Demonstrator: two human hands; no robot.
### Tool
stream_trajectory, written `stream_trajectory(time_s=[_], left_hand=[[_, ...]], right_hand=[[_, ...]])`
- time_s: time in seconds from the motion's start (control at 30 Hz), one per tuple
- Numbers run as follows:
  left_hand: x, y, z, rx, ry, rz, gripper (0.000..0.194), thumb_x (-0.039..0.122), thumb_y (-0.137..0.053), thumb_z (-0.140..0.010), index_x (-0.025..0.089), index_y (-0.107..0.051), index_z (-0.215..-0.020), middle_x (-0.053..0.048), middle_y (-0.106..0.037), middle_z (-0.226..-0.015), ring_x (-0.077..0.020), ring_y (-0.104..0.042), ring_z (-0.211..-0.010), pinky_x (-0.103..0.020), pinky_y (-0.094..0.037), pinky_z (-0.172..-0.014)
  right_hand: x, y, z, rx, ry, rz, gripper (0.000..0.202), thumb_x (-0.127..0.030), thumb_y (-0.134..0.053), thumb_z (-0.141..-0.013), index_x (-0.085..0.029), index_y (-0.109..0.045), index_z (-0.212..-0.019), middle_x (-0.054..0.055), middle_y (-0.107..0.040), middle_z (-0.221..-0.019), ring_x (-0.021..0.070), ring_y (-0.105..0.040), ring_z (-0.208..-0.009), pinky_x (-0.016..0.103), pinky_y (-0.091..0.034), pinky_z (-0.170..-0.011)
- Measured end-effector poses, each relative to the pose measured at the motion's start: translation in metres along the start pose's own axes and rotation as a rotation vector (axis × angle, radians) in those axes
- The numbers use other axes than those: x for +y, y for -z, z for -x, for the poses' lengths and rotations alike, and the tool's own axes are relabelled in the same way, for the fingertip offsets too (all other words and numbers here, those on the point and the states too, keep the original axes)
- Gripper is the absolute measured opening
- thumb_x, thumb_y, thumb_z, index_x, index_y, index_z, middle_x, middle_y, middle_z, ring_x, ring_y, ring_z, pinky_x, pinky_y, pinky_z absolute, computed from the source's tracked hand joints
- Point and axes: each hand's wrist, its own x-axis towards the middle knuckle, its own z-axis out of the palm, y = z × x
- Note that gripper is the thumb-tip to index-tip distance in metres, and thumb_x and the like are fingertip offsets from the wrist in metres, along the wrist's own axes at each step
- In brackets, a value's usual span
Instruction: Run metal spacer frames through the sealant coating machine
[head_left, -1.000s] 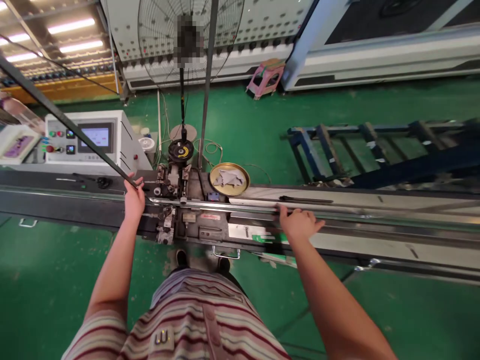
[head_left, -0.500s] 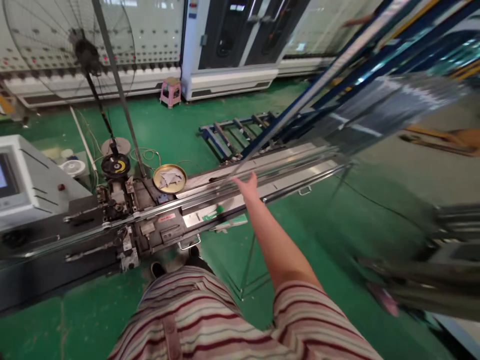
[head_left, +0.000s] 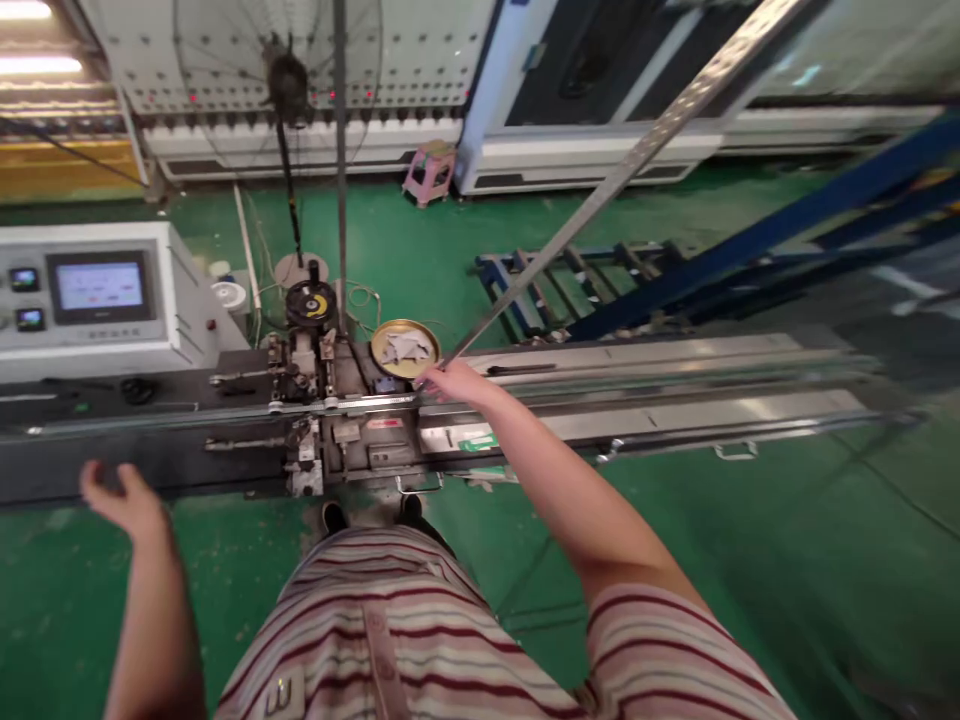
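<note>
My right hand [head_left: 454,383] is closed around the lower end of a long perforated metal strip [head_left: 600,195]. From there the strip slants up and out of view at the upper right. Beneath my fingers runs the guide rail of a long bench machine [head_left: 637,428], and a shiny perforated length [head_left: 375,402] lies in it just left of my hand. Farther left stands the clamp mechanism [head_left: 306,400] with its rollers. My left hand [head_left: 124,497], slightly blurred, hovers at the bench's front edge, fingers apart and holding nothing.
A round gold tin [head_left: 427,368] with pale scraps sits behind the rail. A control box with a screen [head_left: 101,285] stands at left. A fan [head_left: 289,85], a pink stool [head_left: 430,175] and a blue roller frame [head_left: 585,280] are beyond the bench.
My view has turned left. My right hand has moved left along the rail to beside the gold tin, with the strip. My left hand has come into view.
</note>
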Motion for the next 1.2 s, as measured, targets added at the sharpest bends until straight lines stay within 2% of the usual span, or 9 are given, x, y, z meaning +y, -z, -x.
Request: stream_trajectory(time_s=[0.13,0.27,0.5,0.67,0.77,0.83,0.93,1.07,1.2], left_hand=[[-0.084,0.01,0.039,0.19,0.07,0.101,0.041,0.024,-0.056,-0.081,0.016,-0.05,-0.121,-0.01,-0.055,-0.126,-0.0238,-0.051,-0.125,-0.042,-0.037,-0.112],[-0.128,0.035,0.059,0.219,0.142,0.11,0.044,0.024,-0.059,-0.078,0.019,-0.049,-0.121,-0.01,-0.056,-0.124,-0.0238,-0.054,-0.121,-0.044,-0.04,-0.109],[-0.146,0.08,0.046,0.178,0.178,0.13,0.045,0.026,-0.061,-0.081,0.021,-0.051,-0.124,-0.011,-0.056,-0.13,-0.0239,-0.052,-0.124,-0.045,-0.038,-0.109],[-0.157,0.091,0.03,0.114,0.155,0.124,0.047,0.03,-0.064,-0.08,0.023,-0.052,-0.126,-0.011,-0.056,-0.131,-0.0247,-0.052,-0.124,-0.044,-0.043,-0.105],[-0.149,0.089,0.015,0.087,0.121,0.164,0.048,0.031,-0.064,-0.081,0.022,-0.051,-0.127,-0.012,-0.055,-0.132,-0.0241,-0.052,-0.125,-0.042,-0.043,-0.105],[-0.135,0.08,0.002,0.06,0.094,0.222,0.05,0.032,-0.063,-0.083,0.021,-0.049,-0.129,-0.014,-0.054,-0.134,-0.0234,-0.052,-0.126,-0.04,-0.043,-0.107],[-0.1,0.059,-0.014,-0.006,0.122,0.361,0.054,0.032,-0.064,-0.085,0.02,-0.045,-0.134,-0.017,-0.05,-0.141,-0.0221,-0.052,-0.129,-0.04,-0.04,-0.111],[-0.032,0.024,-0.012,-0.222,0.325,0.662,0.064,0.036,-0.066,-0.086,0.029,-0.037,-0.142,-0.014,-0.048,-0.146,-0.0206,-0.055,-0.127,-0.042,-0.041,-0.11],[0.051,-0.019,0.042,-0.464,0.246,0.891,0.091,0.037,-0.069,-0.086,0.047,-0.004,-0.148,-0.011,-0.05,-0.145,-0.021,-0.064,-0.116,-0.038,-0.054,-0.092]], right_hand=[[-0.028,-0.063,-0.01,-0.07,0.062,0.065,0.024,-0.029,-0.057,-0.086,-0.014,-0.074,-0.093,0.009,-0.073,-0.09,0.0202,-0.069,-0.077,0.028,-0.055,-0.065],[-0.057,-0.126,-0.018,-0.136,0.151,0.165,0.028,-0.027,-0.052,-0.088,-0.016,-0.076,-0.096,0.007,-0.073,-0.082,0.0192,-0.069,-0.075,0.029,-0.055,-0.073],[-0.117,-0.232,-0.017,-0.188,0.247,0.201,0.025,-0.025,-0.054,-0.086,-0.016,-0.077,-0.091,0.006,-0.072,-0.076,0.0206,-0.07,-0.079,0.03,-0.053,-0.08],[-0.158,-0.301,-0.015,-0.239,0.274,0.171,0.028,-0.025,-0.052,-0.087,-0.016,-0.077,-0.093,0.006,-0.071,-0.074,0.0216,-0.07,-0.084,0.032,-0.054,-0.085],[-0.175,-0.324,-0.01,-0.251,0.301,0.148,0.031,-0.025,-0.048,-0.088,-0.016,-0.076,-0.095,0.005,-0.071,-0.074,0.0194,-0.07,-0.081,0.032,-0.054,-0.084],[-0.182,-0.324,-0.001,-0.262,0.289,0.088,0.03,-0.024,-0.047,-0.088,-0.015,-0.075,-0.095,0.005,-0.071,-0.075,0.0179,-0.07,-0.076,0.03,-0.056,-0.08],[-0.186,-0.298,0.018,-0.305,0.234,-0.091,0.026,-0.022,-0.049,-0.086,-0.014,-0.074,-0.09,0.006,-0.07,-0.074,0.0166,-0.069,-0.07,0.026,-0.056,-0.069],[-0.175,-0.228,0.046,-0.339,0.214,-0.268,0.025,-0.019,-0.049,-0.086,-0.013,-0.073,-0.083,0.006,-0.071,-0.073,0.0151,-0.069,-0.067,0.022,-0.055,-0.061],[-0.137,-0.144,0.057,-0.331,0.197,-0.343,0.028,-0.021,-0.046,-0.091,-0.013,-0.072,-0.082,0.007,-0.072,-0.075,0.0146,-0.069,-0.068,0.022,-0.057,-0.064]])
